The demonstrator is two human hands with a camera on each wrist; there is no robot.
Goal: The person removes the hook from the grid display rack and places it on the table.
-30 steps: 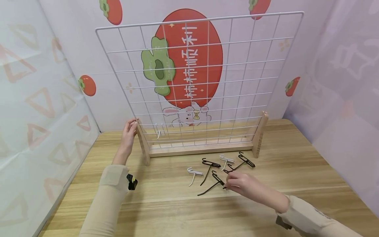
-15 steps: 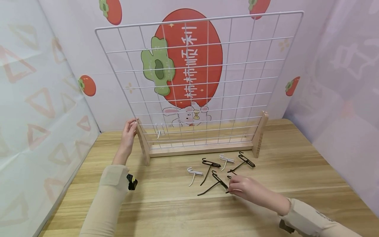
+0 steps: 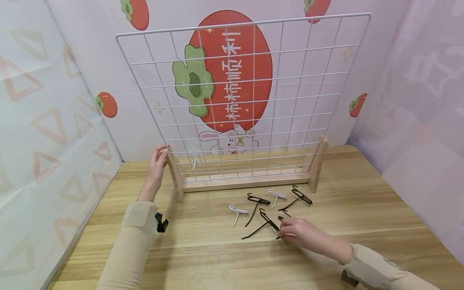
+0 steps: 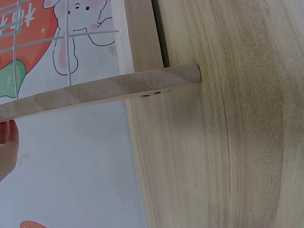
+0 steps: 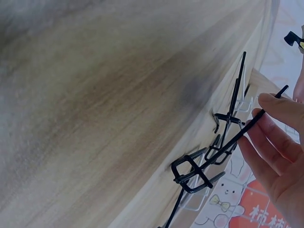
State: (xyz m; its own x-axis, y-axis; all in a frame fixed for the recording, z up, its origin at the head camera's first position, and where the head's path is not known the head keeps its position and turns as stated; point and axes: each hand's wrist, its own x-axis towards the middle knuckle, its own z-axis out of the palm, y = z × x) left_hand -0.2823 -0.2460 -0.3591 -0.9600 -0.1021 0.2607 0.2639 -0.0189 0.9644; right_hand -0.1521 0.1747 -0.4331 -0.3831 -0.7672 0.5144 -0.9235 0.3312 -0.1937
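Observation:
My right hand pinches a black wire display hook by its rod between thumb and fingers; in the right wrist view its looped end points away from the hand. Most of this hook is hidden behind the hand in the head view. My left hand grips the top of the left wooden upright of a white wire grid rack; in the left wrist view only some fingertips show against the wood. One white hook hangs low on the grid's left side.
On the wooden table, in front of the rack, lie black hooks and two white hooks, one left and one farther back. The right wooden upright stands behind them. Printed cloth walls enclose the table.
My right hand has drawn slightly down and to the right with the black hook, away from the other hooks. The left hand stays on the upright.

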